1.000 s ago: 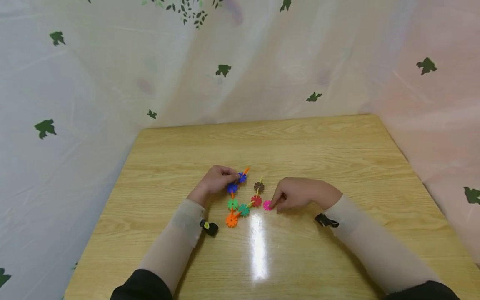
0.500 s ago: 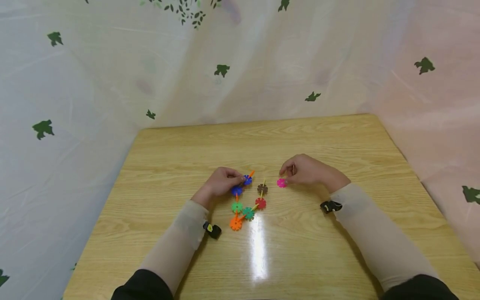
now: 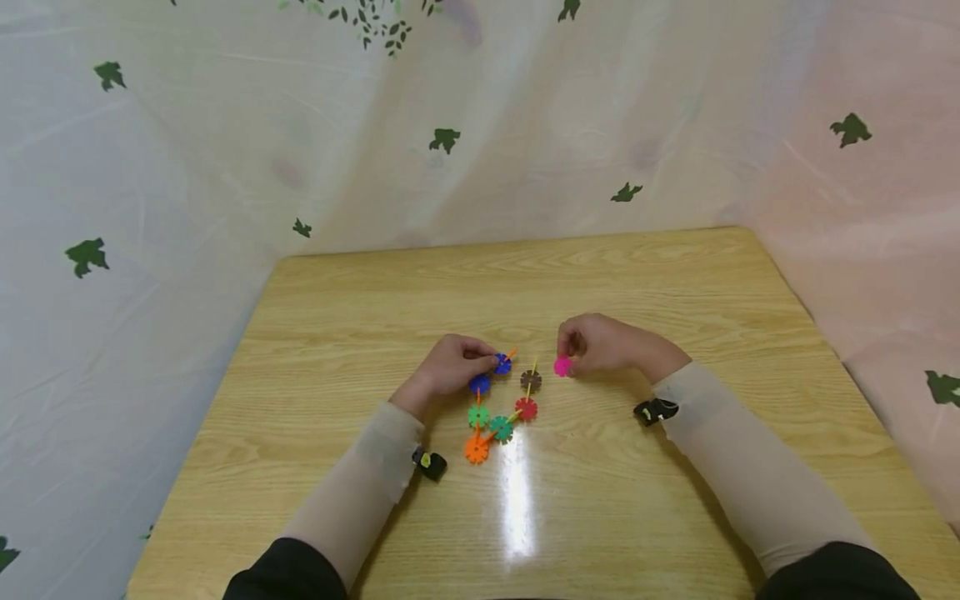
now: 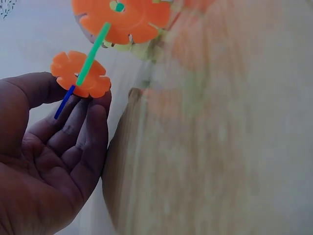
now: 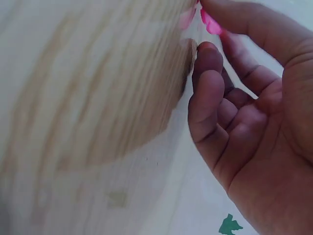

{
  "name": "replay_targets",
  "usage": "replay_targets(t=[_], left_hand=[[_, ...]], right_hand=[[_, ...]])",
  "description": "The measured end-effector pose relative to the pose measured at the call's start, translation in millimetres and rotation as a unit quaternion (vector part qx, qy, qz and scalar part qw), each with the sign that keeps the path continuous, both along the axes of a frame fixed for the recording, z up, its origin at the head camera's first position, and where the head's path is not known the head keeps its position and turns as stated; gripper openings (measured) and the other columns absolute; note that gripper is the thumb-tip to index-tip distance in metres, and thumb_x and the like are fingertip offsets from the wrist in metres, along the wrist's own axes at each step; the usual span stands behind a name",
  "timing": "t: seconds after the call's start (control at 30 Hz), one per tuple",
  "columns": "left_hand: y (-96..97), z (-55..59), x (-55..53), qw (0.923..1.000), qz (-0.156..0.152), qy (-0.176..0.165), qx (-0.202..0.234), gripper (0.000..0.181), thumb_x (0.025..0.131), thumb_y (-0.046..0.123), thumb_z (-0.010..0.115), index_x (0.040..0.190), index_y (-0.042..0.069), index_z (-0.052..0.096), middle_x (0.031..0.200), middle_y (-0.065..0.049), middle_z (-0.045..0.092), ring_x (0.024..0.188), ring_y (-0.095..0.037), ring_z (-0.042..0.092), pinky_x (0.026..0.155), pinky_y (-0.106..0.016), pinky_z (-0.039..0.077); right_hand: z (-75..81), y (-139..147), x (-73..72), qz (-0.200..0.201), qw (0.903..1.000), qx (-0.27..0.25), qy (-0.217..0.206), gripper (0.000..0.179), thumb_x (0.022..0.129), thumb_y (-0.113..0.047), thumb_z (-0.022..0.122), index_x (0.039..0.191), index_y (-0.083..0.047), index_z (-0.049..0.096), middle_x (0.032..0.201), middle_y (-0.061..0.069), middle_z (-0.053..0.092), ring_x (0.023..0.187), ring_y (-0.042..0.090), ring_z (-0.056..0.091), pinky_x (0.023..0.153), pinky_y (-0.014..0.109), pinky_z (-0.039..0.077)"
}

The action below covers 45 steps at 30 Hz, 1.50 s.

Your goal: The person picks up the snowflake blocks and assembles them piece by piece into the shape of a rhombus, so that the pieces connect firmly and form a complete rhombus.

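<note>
A U-shaped chain of notched plastic discs lies on the table. It has an orange disc (image 3: 476, 450) at its near bend, and green, blue, red and brown ones along its arms. My left hand (image 3: 456, 365) pinches the chain at the far end of its left arm, by a blue disc (image 3: 503, 363). In the left wrist view, curled fingers (image 4: 93, 122) meet the chain by an orange disc (image 4: 80, 73). My right hand (image 3: 607, 342) pinches a loose pink disc (image 3: 562, 367), right of the brown disc (image 3: 531, 381). Fingers partly cover the pink disc (image 5: 210, 22) in the right wrist view.
The wooden table (image 3: 637, 517) carries a bright glare streak just in front of the chain. A pale cloth curtain (image 3: 525, 167) with green leaf prints hangs behind the table and along both sides.
My right hand has lifted the pink disc from beside the red one and carried it away from me, near the brown disc. The left hand has slid the chain slightly right.
</note>
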<state>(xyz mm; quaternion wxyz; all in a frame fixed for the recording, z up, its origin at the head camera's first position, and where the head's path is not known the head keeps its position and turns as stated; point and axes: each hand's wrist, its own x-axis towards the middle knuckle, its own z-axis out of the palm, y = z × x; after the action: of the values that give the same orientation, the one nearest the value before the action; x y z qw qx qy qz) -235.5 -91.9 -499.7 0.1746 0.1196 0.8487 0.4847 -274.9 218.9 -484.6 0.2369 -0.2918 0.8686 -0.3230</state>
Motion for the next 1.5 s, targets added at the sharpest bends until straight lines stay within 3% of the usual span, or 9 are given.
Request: replay_targets(t=[0.2, 0.37, 0.47, 0.53, 0.7, 0.9, 1.23, 1.5], left_hand=[[8.2, 1.3, 2.2, 0.9998, -0.014, 0.016, -0.001, 0.022, 0.100, 0.016, 0.067, 0.118, 0.013, 0.079, 0.099, 0.000, 0.079, 0.081, -0.012, 0.067, 0.073, -0.028, 0.054], [14.7, 2.1, 4.3, 0.9991, -0.014, 0.034, -0.021, 0.019, 0.103, 0.024, 0.068, 0.114, 0.016, 0.081, 0.105, 0.003, 0.078, 0.086, -0.010, 0.068, 0.079, -0.029, 0.056], [17.5, 3.4, 4.7, 0.9993, -0.010, 0.030, -0.022, 0.021, 0.103, 0.032, 0.070, 0.111, 0.017, 0.082, 0.104, 0.005, 0.077, 0.088, -0.011, 0.068, 0.081, -0.031, 0.056], [18.3, 3.6, 4.8, 0.9996, -0.010, 0.022, -0.016, 0.023, 0.103, 0.035, 0.070, 0.110, 0.017, 0.082, 0.102, 0.005, 0.077, 0.087, -0.013, 0.067, 0.080, -0.032, 0.056], [17.1, 1.8, 4.6, 0.9999, -0.014, 0.006, 0.000, 0.020, 0.103, 0.031, 0.070, 0.111, 0.016, 0.082, 0.104, 0.006, 0.077, 0.092, -0.013, 0.067, 0.085, -0.032, 0.055], [15.6, -0.3, 4.8, 0.9999, -0.009, 0.005, 0.009, 0.017, 0.102, 0.026, 0.071, 0.111, 0.016, 0.082, 0.107, 0.005, 0.077, 0.097, -0.013, 0.069, 0.090, -0.034, 0.056], [16.0, 0.1, 5.2, 0.9999, -0.003, -0.002, 0.017, 0.017, 0.101, 0.029, 0.073, 0.107, 0.016, 0.083, 0.101, 0.005, 0.078, 0.091, -0.015, 0.068, 0.083, -0.032, 0.056], [13.9, -2.0, 3.5, 0.9997, -0.011, -0.004, 0.019, 0.015, 0.102, 0.025, 0.073, 0.108, 0.015, 0.082, 0.103, 0.005, 0.078, 0.094, -0.014, 0.070, 0.086, -0.033, 0.057]], right_hand=[[-0.8, 0.2, -3.7, -0.008, 0.9983, -0.057, -0.009, 0.015, 0.090, 0.003, 0.072, 0.097, -0.010, 0.072, 0.085, 0.003, 0.066, 0.077, 0.019, 0.058, 0.067, 0.031, 0.052], [-0.6, -3.5, -8.3, -0.036, 0.9924, -0.112, -0.035, 0.016, 0.098, 0.000, 0.066, 0.106, -0.007, 0.077, 0.083, 0.006, 0.069, 0.067, 0.019, 0.059, 0.057, 0.029, 0.051], [-1.6, -8.3, -10.7, -0.059, 0.9883, -0.130, -0.054, 0.014, 0.101, -0.006, 0.068, 0.109, -0.007, 0.079, 0.090, 0.006, 0.074, 0.074, 0.018, 0.066, 0.062, 0.031, 0.057], [-2.5, -12.2, -11.9, -0.073, 0.9840, -0.144, -0.076, 0.012, 0.101, -0.008, 0.070, 0.109, -0.005, 0.078, 0.099, 0.007, 0.076, 0.084, 0.021, 0.072, 0.073, 0.034, 0.062], [-3.9, -21.7, -13.2, -0.089, 0.9742, -0.168, -0.121, 0.010, 0.102, -0.007, 0.070, 0.107, -0.001, 0.076, 0.103, 0.012, 0.076, 0.093, 0.027, 0.075, 0.081, 0.041, 0.063], [-3.1, -30.0, -13.0, -0.074, 0.9712, -0.175, -0.144, 0.016, 0.104, -0.006, 0.065, 0.111, 0.004, 0.075, 0.097, 0.013, 0.076, 0.086, 0.024, 0.072, 0.079, 0.041, 0.064], [-5.5, -31.7, -14.8, -0.061, 0.9703, -0.174, -0.157, 0.019, 0.105, -0.007, 0.064, 0.114, 0.006, 0.075, 0.096, 0.014, 0.075, 0.084, 0.024, 0.071, 0.078, 0.041, 0.064], [-4.9, -30.9, -15.2, -0.055, 0.9680, -0.180, -0.166, 0.020, 0.106, -0.008, 0.063, 0.115, 0.006, 0.075, 0.094, 0.014, 0.075, 0.082, 0.021, 0.071, 0.078, 0.039, 0.063]])
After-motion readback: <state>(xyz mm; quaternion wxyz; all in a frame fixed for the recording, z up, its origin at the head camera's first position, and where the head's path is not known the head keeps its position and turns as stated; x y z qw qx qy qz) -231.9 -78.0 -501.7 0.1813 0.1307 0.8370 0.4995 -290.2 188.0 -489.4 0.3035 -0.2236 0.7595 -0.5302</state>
